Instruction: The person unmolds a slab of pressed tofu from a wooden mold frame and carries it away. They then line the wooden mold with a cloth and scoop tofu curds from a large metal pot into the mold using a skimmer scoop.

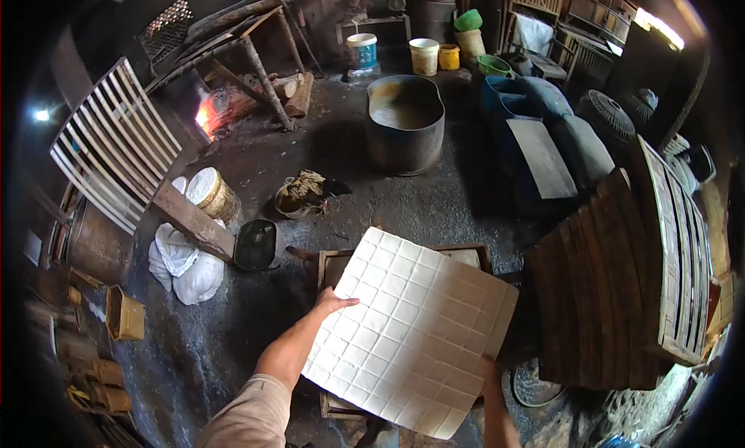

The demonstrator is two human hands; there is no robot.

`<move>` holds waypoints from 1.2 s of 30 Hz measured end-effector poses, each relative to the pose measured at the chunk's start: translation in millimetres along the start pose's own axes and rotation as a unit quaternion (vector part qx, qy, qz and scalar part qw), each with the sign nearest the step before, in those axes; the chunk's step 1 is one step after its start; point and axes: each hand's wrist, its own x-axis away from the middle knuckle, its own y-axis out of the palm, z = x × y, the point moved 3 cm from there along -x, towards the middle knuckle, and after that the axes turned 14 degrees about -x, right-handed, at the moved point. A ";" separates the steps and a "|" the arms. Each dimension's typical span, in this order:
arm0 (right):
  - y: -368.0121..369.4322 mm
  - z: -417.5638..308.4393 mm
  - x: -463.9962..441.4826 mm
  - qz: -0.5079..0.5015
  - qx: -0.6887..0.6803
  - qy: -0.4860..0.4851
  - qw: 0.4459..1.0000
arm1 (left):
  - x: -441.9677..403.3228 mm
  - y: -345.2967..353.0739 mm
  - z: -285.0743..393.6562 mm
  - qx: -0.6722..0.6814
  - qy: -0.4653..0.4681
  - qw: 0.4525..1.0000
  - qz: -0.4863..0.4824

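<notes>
A large off-white sheet [411, 324] scored with a grid of squares is held at a tilt between my hands, in front of my body. My left hand [335, 301] is closed on its left edge, thumb on top and fingers hidden beneath. On the lower right edge, my right hand [490, 373] grips it in shadow, its fingers mostly hidden. Below the sheet lies a rectangular wooden frame [322, 273], largely covered by it; something pale shows inside the frame's far side.
A large metal vat [405, 141] stands ahead. Chickens [310, 188] are on the floor by a bowl. A fire [208, 116] burns back left. Dark wooden slats [601, 293] rise at right. White sacks [194, 273] and a dark container [256, 245] sit at left.
</notes>
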 end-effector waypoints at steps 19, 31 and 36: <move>166.0 119.9 197.3 -0.036 0.250 -0.124 0.960 | 292.3 98.9 -395.0 0.259 0.107 0.960 -0.022; 558.3 384.3 305.3 -0.259 0.446 -0.023 0.856 | 440.9 -195.8 -729.9 0.603 0.063 0.708 0.362; 702.1 575.5 362.7 -0.302 0.480 0.035 0.823 | 478.1 -219.1 -924.0 0.524 -0.005 0.695 0.493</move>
